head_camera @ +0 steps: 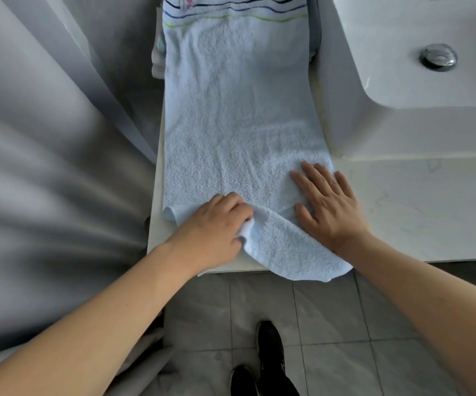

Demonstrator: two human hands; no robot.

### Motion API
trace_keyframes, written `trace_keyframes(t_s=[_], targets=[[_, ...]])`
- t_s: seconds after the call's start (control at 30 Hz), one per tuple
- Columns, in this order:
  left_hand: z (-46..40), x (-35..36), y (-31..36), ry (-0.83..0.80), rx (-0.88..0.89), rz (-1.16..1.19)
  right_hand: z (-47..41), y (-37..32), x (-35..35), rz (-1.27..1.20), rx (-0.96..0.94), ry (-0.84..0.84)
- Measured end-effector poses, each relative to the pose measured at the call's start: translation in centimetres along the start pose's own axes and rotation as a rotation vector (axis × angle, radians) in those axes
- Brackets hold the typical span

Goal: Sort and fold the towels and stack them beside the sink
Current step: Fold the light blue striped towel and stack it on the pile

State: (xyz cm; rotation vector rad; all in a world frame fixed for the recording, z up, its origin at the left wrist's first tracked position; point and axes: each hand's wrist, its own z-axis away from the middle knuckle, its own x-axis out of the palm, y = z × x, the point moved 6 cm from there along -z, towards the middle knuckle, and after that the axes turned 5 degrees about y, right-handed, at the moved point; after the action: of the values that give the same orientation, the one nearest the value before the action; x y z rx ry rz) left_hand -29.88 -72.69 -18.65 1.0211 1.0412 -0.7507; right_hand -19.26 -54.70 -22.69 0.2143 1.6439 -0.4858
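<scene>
A long pale blue towel (236,110) with dark blue and green stripes at its far end lies stretched out on the white counter (402,201), left of the sink (419,50). Its near end hangs slightly over the counter's front edge. My left hand (211,232) grips a bunched fold of the towel's near edge. My right hand (328,201) lies flat with spread fingers on the towel near its right edge. Another folded towel (158,55) shows from under the striped end on the left.
A grey shower curtain (54,167) hangs along the left side of the counter. The sink basin has a chrome drain (438,57). Below the counter edge is a grey tiled floor (331,324) with my black shoes (268,341).
</scene>
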Motion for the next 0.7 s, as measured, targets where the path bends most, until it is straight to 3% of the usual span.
trace_keyframes(t_s=[0.07, 0.2, 0.3, 0.5, 0.7], targets=[[-0.7, -1.3, -0.5, -0.020, -0.135, 0.114, 0.0, 0.0, 0.0, 0.002, 0.001, 0.002], [-1.0, -1.6, -0.5, -0.339, -0.377, 0.456, 0.0, 0.0, 0.1, 0.004, -0.005, -0.019], [-1.2, -2.0, -1.4, -0.401, -0.426, 0.454, 0.0, 0.0, 0.1, 0.005, 0.003, -0.018], [-4.0, -3.7, -5.7, 0.084, -0.387, 0.119, -0.1, 0.0, 0.1, -0.010, 0.010, -0.011], [-4.1, -0.9, -6.2, 0.433, -0.275, -0.085, -0.1, 0.0, 0.0, -0.012, 0.005, -0.013]])
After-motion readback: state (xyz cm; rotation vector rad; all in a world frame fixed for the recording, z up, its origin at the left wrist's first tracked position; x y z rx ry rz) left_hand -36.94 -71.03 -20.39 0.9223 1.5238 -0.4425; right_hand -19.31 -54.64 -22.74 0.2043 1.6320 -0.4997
